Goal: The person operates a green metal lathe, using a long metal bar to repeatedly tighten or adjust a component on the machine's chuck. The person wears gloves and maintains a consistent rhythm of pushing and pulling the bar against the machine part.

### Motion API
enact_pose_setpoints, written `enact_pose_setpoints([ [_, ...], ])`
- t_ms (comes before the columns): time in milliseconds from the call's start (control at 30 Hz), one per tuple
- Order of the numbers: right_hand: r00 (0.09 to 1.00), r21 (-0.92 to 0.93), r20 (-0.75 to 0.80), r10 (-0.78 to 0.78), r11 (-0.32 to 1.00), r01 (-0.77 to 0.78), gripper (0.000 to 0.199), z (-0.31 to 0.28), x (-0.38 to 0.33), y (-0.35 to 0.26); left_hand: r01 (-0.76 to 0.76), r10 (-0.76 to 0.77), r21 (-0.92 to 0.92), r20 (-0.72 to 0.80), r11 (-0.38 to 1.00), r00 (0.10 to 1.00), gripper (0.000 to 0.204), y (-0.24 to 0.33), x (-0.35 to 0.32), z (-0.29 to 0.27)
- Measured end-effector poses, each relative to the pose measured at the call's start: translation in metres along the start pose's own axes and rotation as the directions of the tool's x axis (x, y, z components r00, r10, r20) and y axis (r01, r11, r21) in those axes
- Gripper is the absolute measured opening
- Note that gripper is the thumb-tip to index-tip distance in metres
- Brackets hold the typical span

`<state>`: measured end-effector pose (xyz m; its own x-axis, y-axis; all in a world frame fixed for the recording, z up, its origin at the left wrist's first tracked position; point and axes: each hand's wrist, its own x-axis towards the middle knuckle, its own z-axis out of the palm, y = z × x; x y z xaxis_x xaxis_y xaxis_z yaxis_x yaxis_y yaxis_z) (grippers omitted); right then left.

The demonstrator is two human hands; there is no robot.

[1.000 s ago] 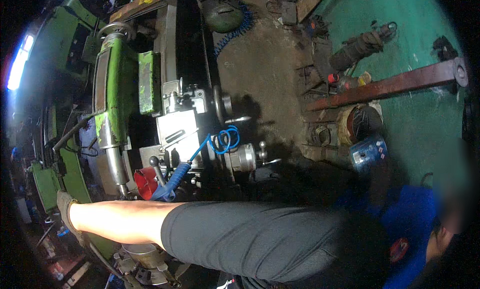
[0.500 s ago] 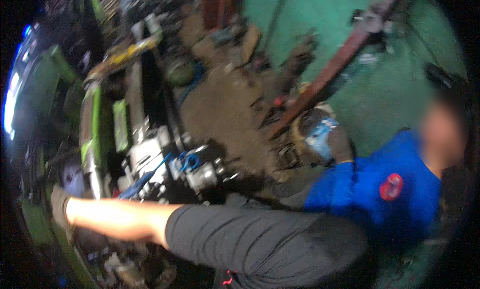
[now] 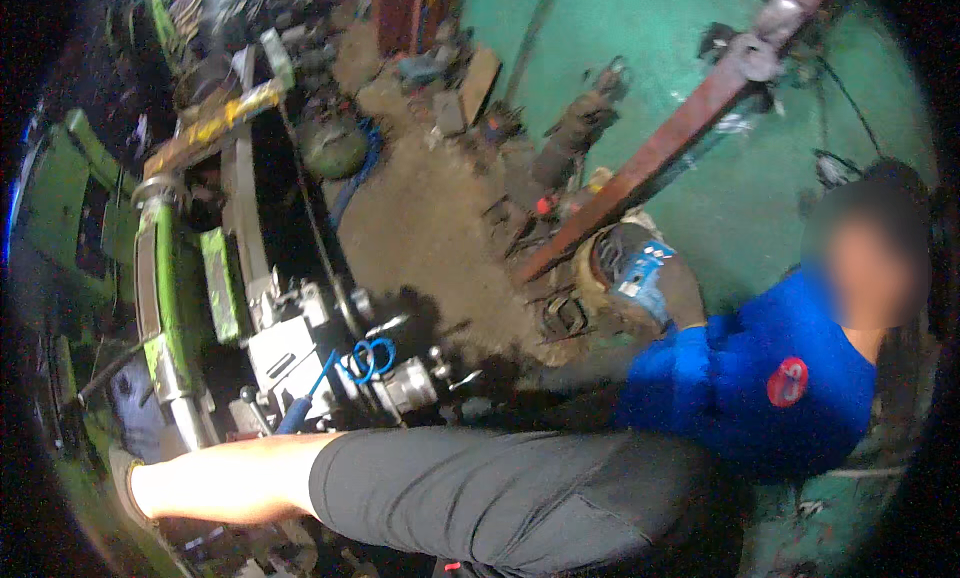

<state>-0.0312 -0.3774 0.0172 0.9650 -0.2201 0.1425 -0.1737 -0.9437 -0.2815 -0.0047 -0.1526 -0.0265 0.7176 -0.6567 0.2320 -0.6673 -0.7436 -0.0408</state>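
Observation:
From the lower right, my right arm stretches left across the green machine, its dark sleeve [image 3: 450, 488] ending near the elbow and the forearm bare. My right hand [image 3: 123, 483], apparently in a dark greyish glove, is at the far left rim beside dim machine parts. Its fingers are hidden, so what it touches cannot be made out. Just beyond the forearm are a metal machine carriage [image 3: 285, 358], a coiled blue hose [image 3: 372, 358] and a blue handle-like piece [image 3: 296, 415]. Between them and the hand lies a shiny metal cylinder [image 3: 190, 421]. My left hand is not seen.
On the right is a person in a blue shirt [image 3: 740, 378], holding an arm bent near a round container [image 3: 600, 258] and a light-blue item [image 3: 642, 278]. A reddish-brown beam [image 3: 650, 188] slants against the green wall [image 3: 560, 38]. Clutter stands along the brown floor [image 3: 420, 228].
The view has steadied and is sharper. The machine and the person in blue appear slightly further left. My right arm stays stretched across the machine.

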Motion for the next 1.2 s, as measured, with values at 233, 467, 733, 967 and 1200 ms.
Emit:
enact_pose_setpoints([
  [233,0.994,0.071,-0.069,-0.089,0.993,0.094,0.058,-0.012,0.003,0.005,0.065,-0.068,0.145,0.020,0.987,0.997,0.069,-0.021,0.002,-0.012],
  [467,0.990,0.035,-0.089,-0.113,0.993,0.116,0.060,-0.016,-0.004,-0.002,0.103,-0.107,0.187,0.013,0.977,0.994,0.070,-0.046,-0.002,-0.029],
  [733,0.912,-0.138,-0.386,-0.140,0.986,0.092,0.067,-0.055,-0.096,0.029,0.141,-0.141,0.097,-0.005,0.985,0.990,0.072,-0.101,-0.014,-0.037],
  [967,0.110,0.592,-0.673,0.731,0.622,-0.513,0.065,-0.035,-0.418,0.198,0.308,-0.311,0.048,0.082,0.950,0.947,0.073,-0.154,-0.027,-0.040],
  [1200,-0.507,0.271,-0.280,0.815,-0.440,-0.856,0.063,0.106,-0.774,0.242,-0.152,0.161,-0.234,0.021,0.960,0.987,0.069,-0.303,-0.024,0.022],
])
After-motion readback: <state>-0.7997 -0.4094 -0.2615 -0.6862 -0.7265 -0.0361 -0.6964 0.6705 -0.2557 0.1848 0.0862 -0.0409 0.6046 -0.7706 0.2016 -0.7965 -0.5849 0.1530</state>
